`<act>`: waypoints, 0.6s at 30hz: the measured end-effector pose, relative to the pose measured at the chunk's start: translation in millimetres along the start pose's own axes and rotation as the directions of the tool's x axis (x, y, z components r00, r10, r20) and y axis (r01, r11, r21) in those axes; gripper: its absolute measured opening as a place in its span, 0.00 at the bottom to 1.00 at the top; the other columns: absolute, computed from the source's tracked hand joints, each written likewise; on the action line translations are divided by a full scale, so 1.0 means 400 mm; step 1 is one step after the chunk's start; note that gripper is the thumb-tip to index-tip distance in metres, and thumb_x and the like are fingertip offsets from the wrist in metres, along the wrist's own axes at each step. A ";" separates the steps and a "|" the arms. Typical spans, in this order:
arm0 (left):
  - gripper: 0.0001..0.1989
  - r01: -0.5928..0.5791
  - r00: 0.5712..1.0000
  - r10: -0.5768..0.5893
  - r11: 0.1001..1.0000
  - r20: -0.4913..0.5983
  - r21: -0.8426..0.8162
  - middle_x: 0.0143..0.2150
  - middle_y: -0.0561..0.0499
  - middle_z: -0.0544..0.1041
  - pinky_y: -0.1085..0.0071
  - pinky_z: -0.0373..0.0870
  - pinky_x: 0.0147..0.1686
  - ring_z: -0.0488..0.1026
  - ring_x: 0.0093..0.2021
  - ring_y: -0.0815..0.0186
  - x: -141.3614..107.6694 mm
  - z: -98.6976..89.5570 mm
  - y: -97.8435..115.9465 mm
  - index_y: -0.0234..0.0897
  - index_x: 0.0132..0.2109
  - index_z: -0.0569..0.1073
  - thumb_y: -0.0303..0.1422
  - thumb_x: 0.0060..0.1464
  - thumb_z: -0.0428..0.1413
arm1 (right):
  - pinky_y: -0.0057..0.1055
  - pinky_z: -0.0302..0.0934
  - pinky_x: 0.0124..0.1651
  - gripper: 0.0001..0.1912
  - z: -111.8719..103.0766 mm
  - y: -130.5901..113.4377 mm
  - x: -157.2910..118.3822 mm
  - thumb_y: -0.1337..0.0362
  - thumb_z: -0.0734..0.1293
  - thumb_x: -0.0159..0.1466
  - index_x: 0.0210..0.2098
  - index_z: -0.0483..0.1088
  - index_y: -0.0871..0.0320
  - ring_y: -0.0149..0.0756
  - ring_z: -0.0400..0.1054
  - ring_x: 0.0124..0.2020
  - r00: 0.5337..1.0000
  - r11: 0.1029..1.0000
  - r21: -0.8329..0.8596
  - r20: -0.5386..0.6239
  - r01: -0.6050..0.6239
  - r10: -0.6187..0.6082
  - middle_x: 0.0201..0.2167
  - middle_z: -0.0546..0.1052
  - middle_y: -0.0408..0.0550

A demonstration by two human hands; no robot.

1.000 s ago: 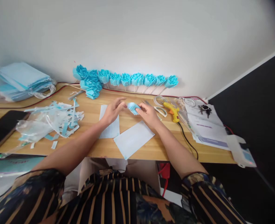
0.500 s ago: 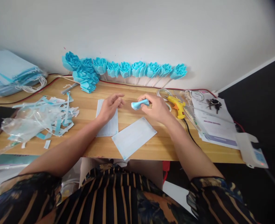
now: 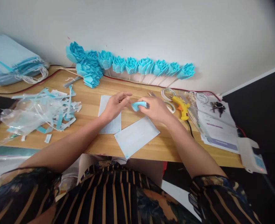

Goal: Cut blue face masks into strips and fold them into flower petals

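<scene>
My right hand (image 3: 155,108) is closed on a small folded piece of light blue material (image 3: 138,105), whose wider end points left. Just left of it, my left hand (image 3: 117,104) is held with its fingers apart and nothing in them, over a pale blue rectangular sheet (image 3: 110,124). Another pale blue sheet (image 3: 137,137) lies at a slant on the wooden table (image 3: 90,107), below and between my hands.
Blue fabric flowers on sticks (image 3: 144,66) lean along the wall. A yellow glue gun (image 3: 181,107), tape rolls, papers (image 3: 218,124) and keys lie right. Cut strips, a clear plastic bag (image 3: 27,115), a dark phone and stacked blue sheets (image 3: 11,62) are left.
The view has shifted a little. The blue piece in my right hand has turned and looks more bent, and my left hand is nearer to it.
</scene>
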State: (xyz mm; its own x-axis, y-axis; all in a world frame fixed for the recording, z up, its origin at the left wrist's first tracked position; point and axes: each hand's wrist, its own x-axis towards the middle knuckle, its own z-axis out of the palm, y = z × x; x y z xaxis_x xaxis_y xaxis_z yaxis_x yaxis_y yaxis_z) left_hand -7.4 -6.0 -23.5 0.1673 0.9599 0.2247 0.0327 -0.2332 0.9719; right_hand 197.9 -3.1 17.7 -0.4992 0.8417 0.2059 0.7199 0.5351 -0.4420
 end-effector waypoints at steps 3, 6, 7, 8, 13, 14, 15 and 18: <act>0.24 -0.025 0.998 0.025 1.000 0.064 -0.006 0.47 0.42 0.80 0.66 0.71 0.45 0.77 0.46 0.60 -0.005 0.005 0.010 0.33 0.52 0.75 0.46 0.55 0.61 | 0.31 0.55 0.34 0.09 0.007 0.003 -0.011 0.63 0.69 0.60 0.40 0.76 0.56 0.34 0.66 0.30 0.991 0.957 0.280 -0.089 -0.071 0.099 0.31 0.77 0.43; 0.27 -0.012 0.989 0.009 1.000 0.145 0.021 0.46 0.42 0.80 0.68 0.71 0.41 0.76 0.42 0.61 -0.012 0.013 0.021 0.34 0.50 0.75 0.49 0.50 0.64 | 0.30 0.59 0.35 0.11 0.033 0.010 -0.025 0.58 0.70 0.60 0.40 0.74 0.56 0.34 0.66 0.31 0.978 0.842 0.530 -0.101 -0.103 0.183 0.32 0.76 0.42; 0.26 -0.002 0.987 -0.004 0.999 0.161 0.033 0.43 0.44 0.80 0.69 0.70 0.39 0.76 0.39 0.63 -0.015 0.015 0.023 0.34 0.47 0.75 0.49 0.49 0.65 | 0.30 0.59 0.36 0.11 0.043 0.013 -0.029 0.57 0.70 0.60 0.40 0.74 0.56 0.34 0.66 0.32 0.973 0.814 0.571 -0.108 -0.106 0.202 0.32 0.76 0.42; 0.24 0.010 0.985 -0.017 0.999 0.169 0.042 0.39 0.46 0.80 0.69 0.69 0.37 0.74 0.37 0.64 -0.017 0.018 0.024 0.34 0.43 0.75 0.49 0.49 0.65 | 0.30 0.60 0.36 0.12 0.053 0.016 -0.033 0.56 0.71 0.60 0.39 0.73 0.56 0.34 0.66 0.32 0.970 0.796 0.595 -0.113 -0.106 0.214 0.32 0.75 0.42; 0.17 0.045 0.991 -0.044 0.999 0.126 -0.007 0.31 0.51 0.76 0.70 0.66 0.35 0.71 0.32 0.67 -0.022 0.021 0.018 0.35 0.34 0.74 0.46 0.51 0.63 | 0.30 0.60 0.35 0.12 0.070 0.022 -0.041 0.56 0.72 0.60 0.39 0.73 0.55 0.32 0.66 0.31 0.972 0.792 0.606 -0.126 -0.082 0.197 0.32 0.75 0.42; 0.16 0.043 0.992 -0.041 0.999 0.120 -0.012 0.30 0.51 0.76 0.70 0.65 0.34 0.70 0.31 0.67 -0.022 0.020 0.017 0.35 0.34 0.74 0.45 0.52 0.62 | 0.30 0.61 0.36 0.12 0.069 0.022 -0.041 0.56 0.72 0.60 0.40 0.74 0.55 0.33 0.67 0.32 0.974 0.785 0.614 -0.119 -0.081 0.193 0.33 0.76 0.42; 0.15 0.036 0.993 -0.035 0.999 0.113 -0.009 0.29 0.51 0.75 0.70 0.65 0.33 0.69 0.31 0.68 -0.022 0.019 0.017 0.35 0.34 0.74 0.44 0.53 0.62 | 0.30 0.62 0.38 0.14 0.067 0.022 -0.041 0.55 0.72 0.60 0.41 0.74 0.55 0.34 0.69 0.34 0.975 0.774 0.628 -0.110 -0.081 0.192 0.36 0.77 0.44; 0.12 0.001 0.996 -0.007 0.998 0.087 0.068 0.27 0.53 0.73 0.71 0.61 0.29 0.66 0.28 0.69 -0.022 0.017 0.024 0.35 0.30 0.73 0.41 0.53 0.60 | 0.32 0.64 0.41 0.18 0.063 0.019 -0.042 0.51 0.70 0.62 0.45 0.75 0.55 0.38 0.72 0.41 0.976 0.745 0.661 -0.096 -0.084 0.196 0.42 0.79 0.47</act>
State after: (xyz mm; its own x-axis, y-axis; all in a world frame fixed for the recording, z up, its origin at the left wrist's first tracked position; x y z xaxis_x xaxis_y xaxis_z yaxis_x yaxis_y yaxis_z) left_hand -1.9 -17.9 -16.7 0.2524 0.9444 0.2107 0.0999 -0.2420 0.9651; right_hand 199.6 -14.8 -11.2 -0.2998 0.9331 0.1985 0.2597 0.2801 -0.9242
